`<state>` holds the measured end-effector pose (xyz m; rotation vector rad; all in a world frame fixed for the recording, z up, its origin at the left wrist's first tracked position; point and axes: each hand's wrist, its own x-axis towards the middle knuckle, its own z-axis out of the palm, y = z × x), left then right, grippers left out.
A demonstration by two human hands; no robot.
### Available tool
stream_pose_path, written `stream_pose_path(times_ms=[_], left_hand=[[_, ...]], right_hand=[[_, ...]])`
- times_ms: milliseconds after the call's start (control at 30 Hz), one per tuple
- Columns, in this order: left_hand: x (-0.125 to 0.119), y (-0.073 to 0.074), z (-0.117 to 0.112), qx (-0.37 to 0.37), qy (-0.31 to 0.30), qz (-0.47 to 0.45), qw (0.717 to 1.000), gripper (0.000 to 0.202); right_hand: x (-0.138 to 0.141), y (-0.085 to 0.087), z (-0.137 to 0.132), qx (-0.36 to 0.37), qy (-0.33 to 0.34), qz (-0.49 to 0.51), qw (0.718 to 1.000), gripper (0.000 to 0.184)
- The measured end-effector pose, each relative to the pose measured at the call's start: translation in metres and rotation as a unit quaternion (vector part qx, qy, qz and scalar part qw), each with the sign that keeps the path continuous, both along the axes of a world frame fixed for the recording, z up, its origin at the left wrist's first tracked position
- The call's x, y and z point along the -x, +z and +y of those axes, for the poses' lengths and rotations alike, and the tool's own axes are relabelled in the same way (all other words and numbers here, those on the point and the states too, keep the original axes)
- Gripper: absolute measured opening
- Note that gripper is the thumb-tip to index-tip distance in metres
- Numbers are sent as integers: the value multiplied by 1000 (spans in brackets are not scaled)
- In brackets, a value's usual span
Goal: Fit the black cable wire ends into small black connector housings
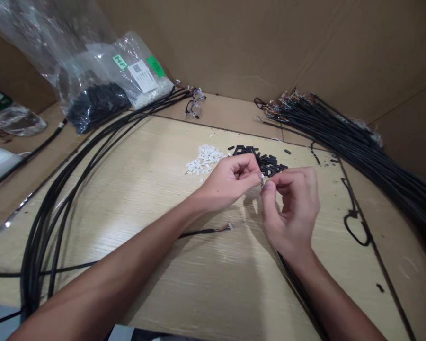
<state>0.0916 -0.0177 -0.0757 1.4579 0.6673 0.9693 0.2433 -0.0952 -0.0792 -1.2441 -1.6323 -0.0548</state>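
Note:
My left hand (pixel 230 180) and my right hand (pixel 293 208) meet above the wooden table (pixel 135 189), fingertips pinched together on a tiny connector piece (pixel 261 181) between them. A black cable (pixel 298 284) runs from under my right hand toward me. Just beyond my hands lie a pile of small white connector housings (pixel 204 160) and a pile of small black housings (pixel 266 160). Another thin black cable with a bare wire end (pixel 213 230) lies on the table under my left forearm.
A thick bundle of black cables (pixel 369 151) lies along the right side. More black cables loop round the left (pixel 57 203). Plastic bags of black and white parts (pixel 102 90) lean at the back left. Cardboard walls (pixel 270 42) enclose the table. A loose black wire loop (pixel 357 222) lies at right.

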Motion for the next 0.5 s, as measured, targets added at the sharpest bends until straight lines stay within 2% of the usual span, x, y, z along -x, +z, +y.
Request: stream_pose_path(times_ms=[133, 333, 500], left_hand=[[-1, -2, 3, 0, 18, 1, 1000, 18], [-2, -3, 4, 27, 6, 13, 1000, 16], [-2, -2, 4, 36, 4, 25, 999, 18]], right_hand=[[-1, 0, 1, -5, -14, -11, 1000, 14], [-3, -3, 2, -43, -27, -96, 994, 14], [-4, -4, 2, -43, -34, -118, 992, 13]])
